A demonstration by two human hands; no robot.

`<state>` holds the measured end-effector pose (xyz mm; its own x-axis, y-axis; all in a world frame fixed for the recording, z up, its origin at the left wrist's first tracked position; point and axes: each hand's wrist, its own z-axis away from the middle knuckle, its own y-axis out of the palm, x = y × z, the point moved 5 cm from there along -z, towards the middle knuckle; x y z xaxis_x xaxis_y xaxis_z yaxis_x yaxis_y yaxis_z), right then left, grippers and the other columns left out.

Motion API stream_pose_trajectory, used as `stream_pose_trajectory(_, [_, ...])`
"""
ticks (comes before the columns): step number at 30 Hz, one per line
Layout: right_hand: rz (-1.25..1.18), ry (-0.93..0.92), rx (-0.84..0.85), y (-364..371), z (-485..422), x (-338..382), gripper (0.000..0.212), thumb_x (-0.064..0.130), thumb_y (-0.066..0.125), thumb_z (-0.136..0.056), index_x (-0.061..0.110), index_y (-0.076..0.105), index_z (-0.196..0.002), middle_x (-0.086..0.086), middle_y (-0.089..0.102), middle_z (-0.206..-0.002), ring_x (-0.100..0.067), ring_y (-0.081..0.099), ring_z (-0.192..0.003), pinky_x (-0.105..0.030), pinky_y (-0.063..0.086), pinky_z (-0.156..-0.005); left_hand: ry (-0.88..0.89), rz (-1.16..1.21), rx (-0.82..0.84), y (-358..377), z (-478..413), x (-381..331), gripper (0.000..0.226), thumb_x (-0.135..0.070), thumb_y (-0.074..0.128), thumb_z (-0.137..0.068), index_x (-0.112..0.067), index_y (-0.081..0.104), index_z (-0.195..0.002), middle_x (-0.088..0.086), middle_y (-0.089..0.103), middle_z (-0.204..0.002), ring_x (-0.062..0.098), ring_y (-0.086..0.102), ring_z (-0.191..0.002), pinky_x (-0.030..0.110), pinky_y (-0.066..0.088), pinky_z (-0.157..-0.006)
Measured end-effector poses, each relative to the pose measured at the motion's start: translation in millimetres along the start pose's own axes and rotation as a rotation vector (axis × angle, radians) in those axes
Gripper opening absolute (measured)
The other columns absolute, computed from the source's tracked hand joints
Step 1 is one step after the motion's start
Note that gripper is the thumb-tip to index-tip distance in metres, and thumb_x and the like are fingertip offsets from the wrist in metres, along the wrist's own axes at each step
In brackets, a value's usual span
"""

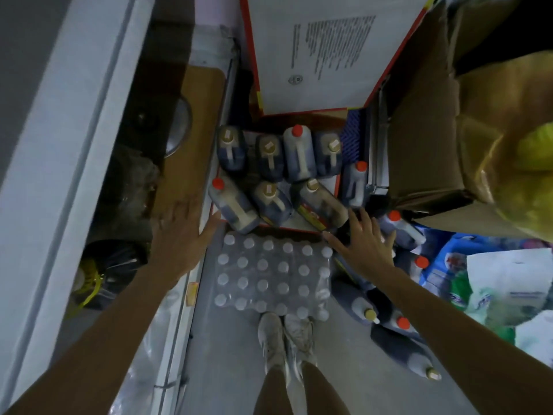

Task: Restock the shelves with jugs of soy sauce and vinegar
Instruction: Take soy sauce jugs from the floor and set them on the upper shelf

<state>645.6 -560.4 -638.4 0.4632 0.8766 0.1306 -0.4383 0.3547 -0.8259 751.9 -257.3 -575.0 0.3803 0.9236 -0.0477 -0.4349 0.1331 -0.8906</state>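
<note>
Several dark jugs stand and lean in a low red-edged carton on the floor ahead, some with red caps and some with tan caps. One tan-capped jug leans at the front right. My left hand reaches out with fingers spread, its thumb near the red-capped jug at the carton's front left corner. My right hand is spread flat just in front of the leaning jug, holding nothing. More dark jugs lie on the lower shelf at the right.
A shrink-wrapped pack of white-capped bottles sits between my shoes and the carton. A tall white box with red edges stands behind it. Brown cartons and packaged goods fill the right; a white shelf edge runs along the left.
</note>
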Motion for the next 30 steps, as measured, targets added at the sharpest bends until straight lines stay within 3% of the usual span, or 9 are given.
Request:
stream_pose_trajectory(2, [-0.044, 0.004, 0.007, 14, -16, 1, 0.087, 0.071, 0.035, -0.087, 0.02, 0.013, -0.153, -0.005, 0.009, -0.161, -0.029, 0.01, -0.147, -0.063, 0.008, -0.112, 0.071, -0.044, -0.105, 10, -14, -10, 0.052, -0.039, 0.048, -0.088, 0.001, 0.048, -0.122, 0.035, 0.062, -0.11, 0.055, 0.063, -0.09, 0.066, 0.05, -0.064])
stream_pose_trajectory(4, [-0.065, 0.002, -0.009, 25, -33, 2, 0.085, 0.069, 0.038, -0.087, 0.018, 0.015, -0.152, -0.006, 0.011, -0.16, -0.029, 0.012, -0.146, -0.063, 0.01, -0.112, 0.048, -0.008, -0.032, 30, -28, -11, 0.071, -0.056, 0.029, -0.095, 0.003, 0.05, -0.128, 0.033, 0.06, -0.119, 0.053, 0.061, -0.1, 0.066, 0.049, -0.073])
stream_pose_trajectory(6, [-0.088, 0.0, -0.019, 34, -52, 4, 0.086, 0.068, 0.042, -0.086, 0.018, 0.016, -0.151, -0.007, 0.011, -0.16, -0.03, 0.013, -0.145, -0.062, 0.011, -0.112, 0.026, 0.037, 0.033, 53, -39, -8, 0.082, -0.06, 0.01, -0.097, 0.001, 0.053, -0.131, 0.027, 0.06, -0.123, 0.047, 0.061, -0.106, 0.061, 0.048, -0.082])
stream_pose_trajectory(11, [-0.022, -0.007, 0.055, 58, -104, 4, 0.099, 0.071, 0.047, -0.083, 0.026, -0.006, -0.153, -0.005, -0.007, -0.161, -0.033, 0.003, -0.147, -0.067, 0.006, -0.11, 0.095, -0.023, 0.086, 102, -55, -8, 0.079, -0.056, -0.002, -0.099, -0.01, 0.049, -0.139, 0.019, 0.045, -0.144, 0.041, 0.048, -0.126, 0.058, 0.038, -0.096])
stream_pose_trajectory(14, [-0.01, -0.016, 0.086, 65, -128, 8, 0.102, 0.063, 0.054, -0.084, 0.022, -0.01, -0.153, -0.007, 0.0, -0.161, -0.034, 0.008, -0.146, -0.068, 0.008, -0.109, 0.088, 0.04, 0.097, 112, -58, -8, 0.076, -0.054, 0.005, -0.101, -0.006, 0.053, -0.135, 0.02, 0.053, -0.136, 0.041, 0.053, -0.121, 0.057, 0.041, -0.095])
stream_pose_trajectory(17, [-0.145, 0.005, 0.087, 74, -147, 9, 0.097, 0.057, 0.062, -0.083, 0.016, 0.008, -0.152, -0.014, 0.024, -0.152, -0.038, 0.025, -0.139, -0.066, 0.016, -0.108, 0.145, -0.028, 0.152, 126, -55, -7, 0.083, -0.049, -0.007, -0.101, -0.008, 0.06, -0.129, 0.023, 0.055, -0.132, 0.043, 0.056, -0.117, 0.056, 0.043, -0.088])
stream_pose_trajectory(20, [-0.288, 0.02, 0.114, 82, -159, 7, 0.086, 0.058, 0.069, -0.074, 0.005, 0.035, -0.134, -0.021, 0.045, -0.134, -0.043, 0.043, -0.124, -0.06, 0.033, -0.103, 0.134, 0.016, 0.141, 133, -54, -6, 0.082, -0.055, -0.003, -0.099, -0.006, 0.053, -0.135, 0.02, 0.056, -0.132, 0.039, 0.056, -0.117, 0.055, 0.044, -0.089])
stream_pose_trajectory(23, [-0.366, 0.011, 0.174, 91, -154, 10, 0.077, 0.043, 0.071, -0.082, 0.001, 0.036, -0.136, -0.02, 0.052, -0.131, -0.038, 0.05, -0.119, -0.037, 0.039, -0.093, 0.093, 0.124, 0.089, 129, -49, -9, 0.079, -0.062, 0.01, -0.096, -0.006, 0.047, -0.137, 0.014, 0.066, -0.116, 0.034, 0.063, -0.106, 0.051, 0.049, -0.086])
stream_pose_trajectory(30, [-0.364, 0.041, 0.104, 88, -141, 8, 0.054, 0.033, 0.067, -0.088, -0.005, 0.05, -0.122, -0.023, 0.06, -0.119, -0.039, 0.056, -0.109, -0.037, 0.042, -0.083, 0.068, 0.256, 0.09, 130, -34, -5, 0.085, -0.07, 0.008, -0.092, -0.01, 0.043, -0.142, 0.01, 0.068, -0.11, 0.03, 0.064, -0.104, 0.05, 0.051, -0.085])
